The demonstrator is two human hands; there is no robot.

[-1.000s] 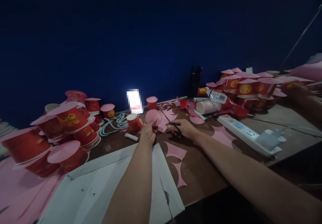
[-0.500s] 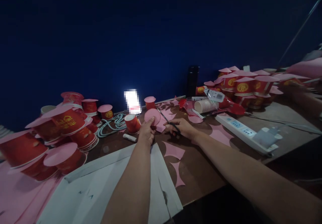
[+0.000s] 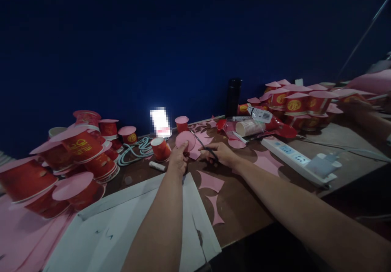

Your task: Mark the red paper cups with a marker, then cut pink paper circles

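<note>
My left hand (image 3: pixel 179 158) pinches a round pink paper disc (image 3: pixel 184 139), thumb on its face, over the brown table. Close on its right, my right hand (image 3: pixel 220 154) is closed around the black handles of a pair of scissors (image 3: pixel 199 140). The blades point up and left, with their tip by the disc's right edge. Pink paper offcuts (image 3: pixel 210 181) with curved edges lie below and behind my hands. A red paper cup (image 3: pixel 160 149) stands left of the disc, and another red cup with a pink disc on it (image 3: pixel 182 122) stands just behind.
Red cups topped with pink discs crowd the left (image 3: pixel 82 145) and the back right (image 3: pixel 295 102). A white power strip (image 3: pixel 296 160) with a plug lies at right. Nearer me are a white board (image 3: pixel 122 219) and a glue stick (image 3: pixel 157 166). Another person's hand (image 3: pixel 363 113) shows far right.
Almost nothing differs. The disc and the scissors stay in my hands at nearly the same place, and the whole view has shifted very slightly.
</note>
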